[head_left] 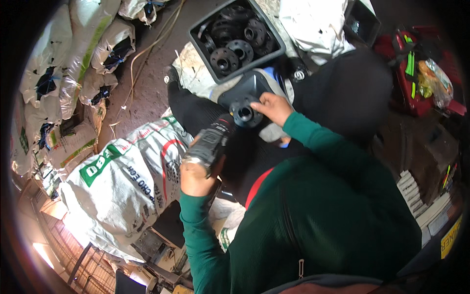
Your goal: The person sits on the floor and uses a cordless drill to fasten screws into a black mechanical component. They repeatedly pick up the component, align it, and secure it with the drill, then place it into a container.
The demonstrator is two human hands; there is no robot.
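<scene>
A cordless power drill, black and grey, is gripped by my left hand, its front end pointing up and right. Close to that end is a round black flange with a raised central hub and holes around its rim. My right hand pinches the flange's right edge between thumb and fingers. Under the flange sits a dark, smooth black piece between my legs. I cannot make out whether the drill's tip touches the flange.
Beyond my knees stands a grey bin holding several black flanges. A large white woven sack lies at my left, with more stuffed sacks along the far left. A red case with tools is at the right. A cable crosses the floor.
</scene>
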